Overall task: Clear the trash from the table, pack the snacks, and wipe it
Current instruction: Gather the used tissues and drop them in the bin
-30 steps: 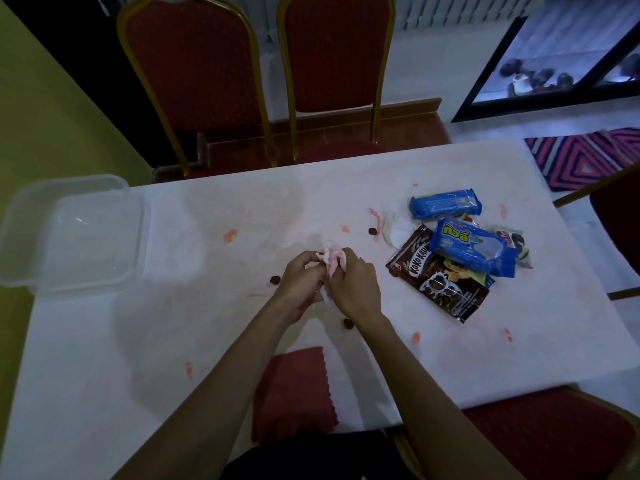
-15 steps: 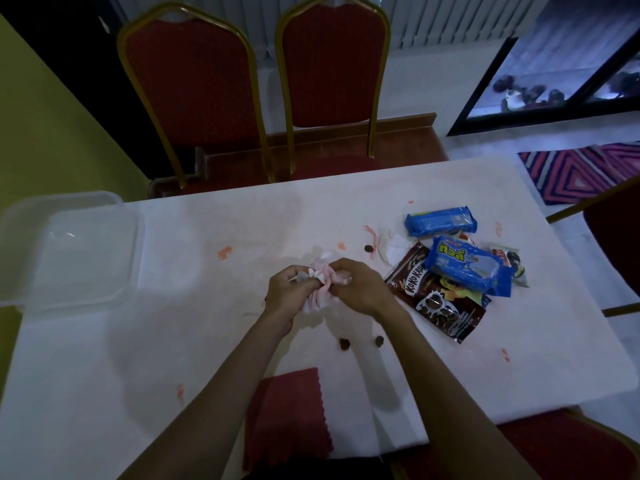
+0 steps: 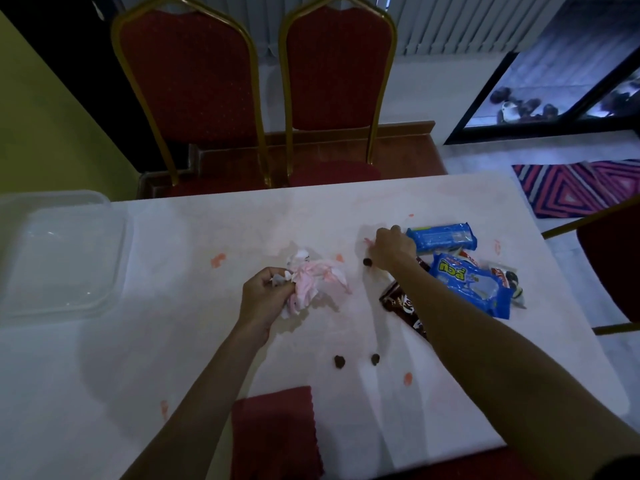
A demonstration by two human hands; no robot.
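Observation:
My left hand (image 3: 263, 296) is shut on a crumpled pink-and-white tissue (image 3: 311, 282) just above the white table (image 3: 138, 358). My right hand (image 3: 391, 247) reaches further right, fingers curled down onto the table beside a blue snack packet (image 3: 441, 237); what lies under its fingers is hidden. A second blue packet (image 3: 467, 285) lies on a brown packet (image 3: 398, 303), which my right forearm partly covers. One dark crumb (image 3: 367, 261) sits by my right hand, and two more crumbs (image 3: 339, 362) lie nearer me. Orange-pink smears (image 3: 218, 260) dot the tabletop.
A dark red cloth (image 3: 277, 434) lies at the near table edge. A clear plastic container (image 3: 59, 251) stands at the far left. Two red chairs (image 3: 194, 91) stand behind the table, and another red chair (image 3: 613, 265) is at the right side.
My right hand has let go of the tissue and moved right to the spot beside the blue packet. My left hand keeps the tissue, which has opened out somewhat.

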